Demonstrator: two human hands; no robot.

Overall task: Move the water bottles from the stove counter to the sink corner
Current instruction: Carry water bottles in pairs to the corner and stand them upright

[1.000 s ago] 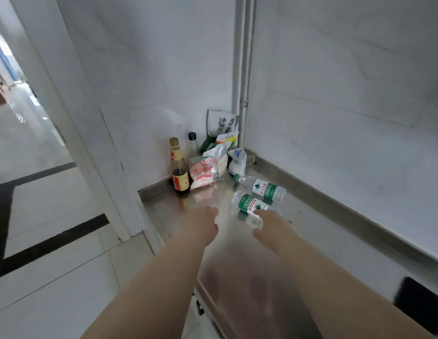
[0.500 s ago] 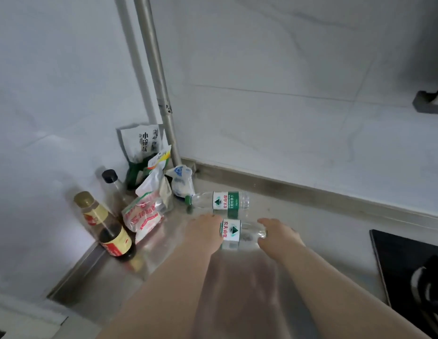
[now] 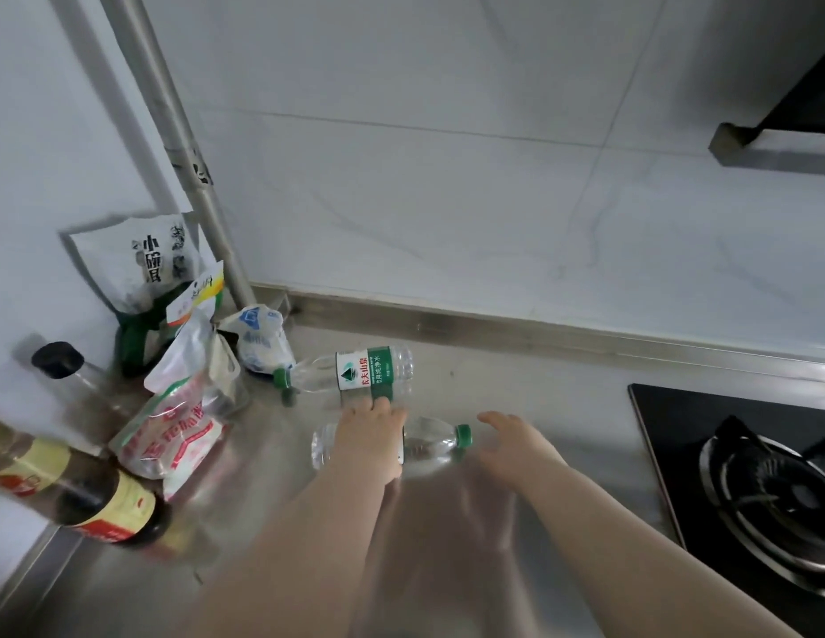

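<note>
Our L hand (image 3: 369, 442) grips the near water bottle (image 3: 429, 446), which lies on the steel counter (image 3: 539, 389) w/ its cap toward our R hand (image 3: 516, 442), hovering loose-fingered just beside it & holding nothing; the 2nd bottle (image 3: 355, 375) lies just behind, near the bags (image 3: 171, 430)

Far bottle (image 3: 325, 377): green-white label (image 3: 365, 370). Near bottle (image 3: 429, 446): green cap (image 3: 464, 436).
</note>
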